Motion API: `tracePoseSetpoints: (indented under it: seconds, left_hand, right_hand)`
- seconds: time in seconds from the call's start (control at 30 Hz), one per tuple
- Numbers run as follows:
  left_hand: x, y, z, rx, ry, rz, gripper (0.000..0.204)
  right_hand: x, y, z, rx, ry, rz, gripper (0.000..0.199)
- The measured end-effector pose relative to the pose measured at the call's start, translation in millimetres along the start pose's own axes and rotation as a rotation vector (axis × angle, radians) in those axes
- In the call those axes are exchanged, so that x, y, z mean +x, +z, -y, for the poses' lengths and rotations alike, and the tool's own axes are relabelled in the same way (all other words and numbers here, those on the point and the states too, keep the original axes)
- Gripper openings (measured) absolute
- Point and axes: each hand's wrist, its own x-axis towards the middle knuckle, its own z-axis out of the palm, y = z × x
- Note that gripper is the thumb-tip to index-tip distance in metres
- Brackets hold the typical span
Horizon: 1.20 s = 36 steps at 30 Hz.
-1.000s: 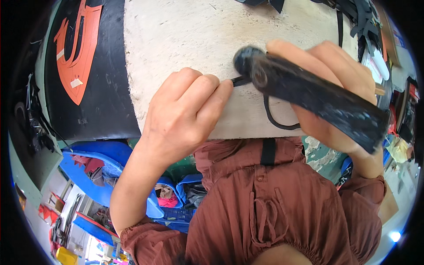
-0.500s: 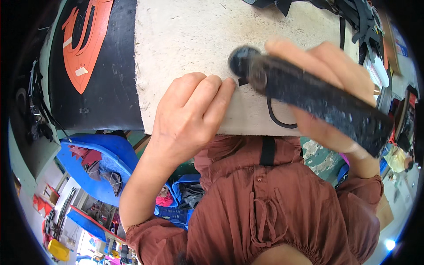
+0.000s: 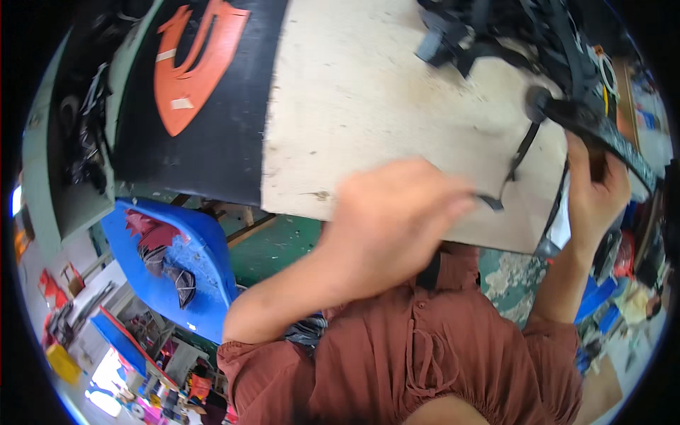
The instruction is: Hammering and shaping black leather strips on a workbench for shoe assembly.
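A pale, worn work board lies in front of me. My left hand, smeared by motion, is over its near edge with fingers pinched at the end of a thin black strap. More of that narrow black material runs up and to the right across the board. At the board's right side, my right hand is closed around a dark hammer. The hammer's round face points left and its long, flared head spreads over the hand; the handle is mostly hidden.
Black straps and scraps are heaped at the far right. An orange pattern piece rests on a black sheet to the left. Below it, a blue tub holds dark red and grey scraps.
My right hand has carried the hammer right, away from the board's middle. My left hand has moved right and nearer to me, along with the strap. The view has shifted.
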Motion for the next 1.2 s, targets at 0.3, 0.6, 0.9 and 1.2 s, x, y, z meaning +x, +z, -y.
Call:
tracePoseSetpoints:
  seconds: [0.3,0.6,0.9,1.2]
  left_hand:
    - [47.7,-192.1,148.1,0.124,-0.758,-0.528,0.038]
    - [146.5,-103.9,96.8,0.873,0.275,-0.321,0.012]
    - [257.3,96.8,19.7,0.894,0.835,-0.056,0.022]
    - [282.4,39.3,-57.7,-0.025,0.282,0.638,0.009]
  right_hand:
    - [-58.8,-22.1,-66.0,-0.071,0.299,0.179,0.023]
    - [-46.1,4.5,-57.3,0.041,0.022,0.034,0.034]
    - [-6.4,-35.1,-52.9,0.189,0.159,-0.030,0.024]
    - [121.0,-58.3,-36.7,0.203,-0.196,-0.114,0.049]
